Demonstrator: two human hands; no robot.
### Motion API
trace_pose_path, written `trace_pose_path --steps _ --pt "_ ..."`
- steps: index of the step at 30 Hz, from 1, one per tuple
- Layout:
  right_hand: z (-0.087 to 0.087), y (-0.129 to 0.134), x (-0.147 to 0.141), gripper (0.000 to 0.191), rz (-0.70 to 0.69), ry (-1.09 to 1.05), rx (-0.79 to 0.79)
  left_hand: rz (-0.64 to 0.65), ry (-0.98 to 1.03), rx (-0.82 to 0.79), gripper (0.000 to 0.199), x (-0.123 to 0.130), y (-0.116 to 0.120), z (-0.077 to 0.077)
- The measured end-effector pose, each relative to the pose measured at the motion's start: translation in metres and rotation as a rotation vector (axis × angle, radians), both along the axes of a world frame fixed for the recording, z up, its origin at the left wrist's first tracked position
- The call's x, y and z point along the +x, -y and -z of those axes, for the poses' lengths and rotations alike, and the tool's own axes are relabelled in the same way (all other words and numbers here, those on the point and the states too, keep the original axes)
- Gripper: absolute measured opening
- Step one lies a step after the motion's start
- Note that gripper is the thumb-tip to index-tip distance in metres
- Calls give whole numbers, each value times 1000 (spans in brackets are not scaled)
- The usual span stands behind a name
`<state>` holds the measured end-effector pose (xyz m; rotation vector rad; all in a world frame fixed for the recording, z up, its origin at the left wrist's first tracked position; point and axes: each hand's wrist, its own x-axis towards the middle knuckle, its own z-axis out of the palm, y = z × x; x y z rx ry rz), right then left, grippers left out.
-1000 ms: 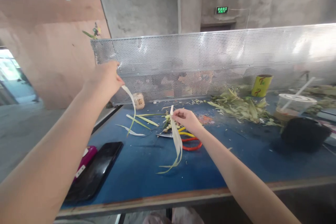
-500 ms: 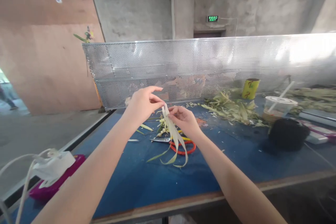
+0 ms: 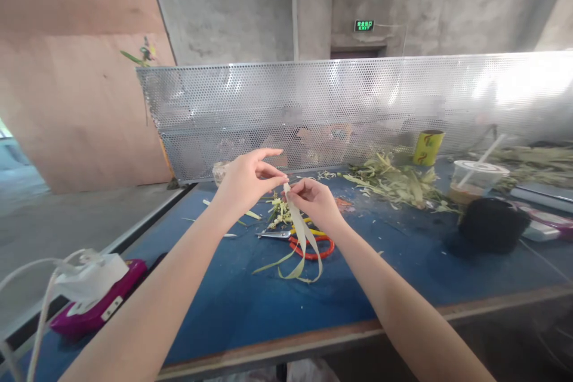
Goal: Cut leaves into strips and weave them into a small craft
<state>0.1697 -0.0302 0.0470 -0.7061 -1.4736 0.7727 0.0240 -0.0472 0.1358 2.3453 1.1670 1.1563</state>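
Between my hands hangs a bundle of pale leaf strips (image 3: 299, 233), probably husk, with loose, curling ends dangling towards the table. My left hand (image 3: 253, 179) pinches the top tip between thumb and a finger, its index finger stretched out above. Just to the right, my right hand (image 3: 316, 200) grips the strips a little lower, thumb against curled fingers. Behind the dangling ends lie scissors with red handles (image 3: 329, 248) on the blue table (image 3: 233, 310). A small heap of pale green scraps (image 3: 280, 213) sits beyond the blades.
A pile of husks (image 3: 396, 182) lies back right, near a yellow can-like container (image 3: 428, 148). A plastic cup with a straw (image 3: 474, 179) stands behind a black round object (image 3: 492, 224). At left is a purple power strip (image 3: 101, 310) with white plugs. A perforated metal screen (image 3: 277, 107) borders the back.
Both hands stay nearly in place, still on the strips. The tops of the strips, split apart before, now look closed together. The view has shifted slightly.
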Motion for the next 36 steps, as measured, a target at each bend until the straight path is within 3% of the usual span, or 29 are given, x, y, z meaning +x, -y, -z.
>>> trace_pose_path --steps 6,8,12,14,16,18,20,23,25,28,31,36 --pt "-4 3 -2 27 -113 -93 -20 6 -37 16 38 0 -2 2" --pt "-4 3 -1 20 -105 -81 -27 46 -60 -4 39 -1 -3 3" --pt "0 0 0 14 -46 -68 -52 147 -135 -47 49 -9 -12 3" --pt "1 -2 2 14 -13 -58 -75 116 -229 -73 61 -18 -24 6" --pt "2 -4 3 13 12 -55 -94 -20 -418 -82 74 -31 -40 15" --pt "2 -5 4 12 31 -59 -105 -150 -679 -108 72 -46 -55 32" --pt "1 -5 4 11 42 -54 -110 -160 -888 -175 71 -61 -66 53" --pt "2 -5 4 11 32 -38 -113 -138 -977 -245 69 -81 -73 80" --pt "4 -6 3 12 12 -31 -108 -136 -963 -224 64 -91 -75 90" --pt "7 -8 4 13 -9 -21 -106 -105 -881 -207 61 -100 -78 91" --pt "6 -8 4 14 -26 -15 -136 -96 -683 -128 56 -102 -80 78" --pt "3 -5 3 16 -1 51 -185 -176 -118 112 54 -81 -65 48"
